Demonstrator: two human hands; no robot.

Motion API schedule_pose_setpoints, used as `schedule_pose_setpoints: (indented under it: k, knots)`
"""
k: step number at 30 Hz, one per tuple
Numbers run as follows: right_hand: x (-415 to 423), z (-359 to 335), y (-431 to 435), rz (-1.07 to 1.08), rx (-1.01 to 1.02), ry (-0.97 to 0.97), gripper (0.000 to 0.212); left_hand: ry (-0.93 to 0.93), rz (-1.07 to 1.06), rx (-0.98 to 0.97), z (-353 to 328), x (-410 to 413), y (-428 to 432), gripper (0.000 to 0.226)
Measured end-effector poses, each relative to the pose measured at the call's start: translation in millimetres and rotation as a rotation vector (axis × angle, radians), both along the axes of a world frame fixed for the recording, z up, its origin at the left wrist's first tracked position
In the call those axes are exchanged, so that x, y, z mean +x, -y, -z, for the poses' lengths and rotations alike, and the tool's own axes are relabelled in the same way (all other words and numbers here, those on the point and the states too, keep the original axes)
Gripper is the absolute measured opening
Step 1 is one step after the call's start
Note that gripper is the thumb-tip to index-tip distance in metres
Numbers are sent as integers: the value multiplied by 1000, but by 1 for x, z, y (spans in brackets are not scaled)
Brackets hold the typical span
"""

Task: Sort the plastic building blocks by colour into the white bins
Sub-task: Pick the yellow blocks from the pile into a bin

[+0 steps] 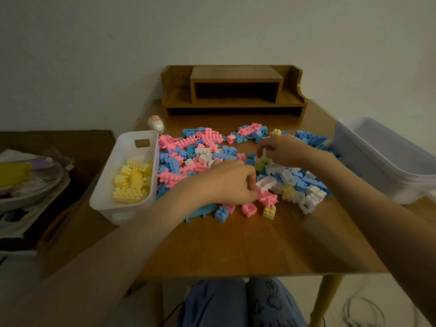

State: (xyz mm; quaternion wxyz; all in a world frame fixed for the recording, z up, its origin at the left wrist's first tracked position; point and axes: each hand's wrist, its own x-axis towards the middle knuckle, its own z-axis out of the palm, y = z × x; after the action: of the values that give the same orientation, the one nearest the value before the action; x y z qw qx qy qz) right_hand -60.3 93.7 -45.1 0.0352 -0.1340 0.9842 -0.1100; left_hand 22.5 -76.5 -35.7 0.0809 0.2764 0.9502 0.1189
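Dozens of plastic blocks (203,156) in pink, blue, white and yellow, heaped across the middle of the counter (236,246), between a white bin (132,136) on the left and a stack of white bins (387,166) at the right edge. In the left bin, yellow blocks (133,180) only. Nothing visible inside the right stack from this angle.

Left hand (231,182) low over the near side of the heap, fingers curled down and closed on a pink cluster (267,197) of joined pieces. Right hand (280,149) farther back, thumb and fingers pinched on a pale block (262,159), yellow or white, too blurred to say for certain.

Not yet binned: a yellow block (269,212) at the near edge of the heap, just beside a pink one, and another yellow piece (276,132) at the far side.

Handling, as a judgement: light, hollow, rigid plastic, with no give under the fingers and little risk of breakage. Smooth side walls probably a bit slippery; studs on top a better purchase. Best taken singly, by a pinch across the two long walls. Joined clusters of mixed colour likely to need pulling apart first, one hand on each half. Heaped neighbours apt to slide or tumble, so lift straight up rather than drag.

Behind the heap, a wooden shelf unit (233,90) and a small egg-shaped ornament (155,124).
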Motion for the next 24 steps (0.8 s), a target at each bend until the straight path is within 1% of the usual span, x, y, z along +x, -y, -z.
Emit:
schedule_pose_setpoints:
  k: [3, 5, 6, 7, 9, 12, 15, 17, 19, 22, 24]
  knots:
    - [8, 0, -2, 48, -22, 21, 22, -44, 3, -143, 11, 10, -10, 42]
    - [10, 2, -1, 85, -56, 41, 23, -63, -6, -219, 19, 15, -20, 56]
    - [12, 4, 0, 98, -66, 58, 26, -74, -24, -221, 23, 16, -25, 59]
    - [13, 5, 2, 105, -70, 71, 29, -93, -49, -208, 25, 17, -30, 59]
    - [16, 7, 5, 107, -57, 79, 31, -125, -84, -174, 26, 15, -34, 49]
    - [21, 11, 9, 101, -40, 78, 23, -101, -106, -151, 24, 11, -34, 40]
    - [21, 14, 12, 94, -16, 65, 28, -132, -141, -162, 27, 12, -36, 50]
    - [22, 12, 14, 98, 9, 71, 30, -190, -167, -151, 30, 13, -42, 54]
    - [24, 9, 17, 99, 46, 94, 30, -242, -168, -123, 32, 13, -48, 46]
    - [25, 7, 18, 116, 53, 116, 30, -230, -146, -119, 29, 13, -48, 32]
    - [24, 9, 15, 139, 59, 112, 28, -206, -149, -143, 26, 14, -43, 32]
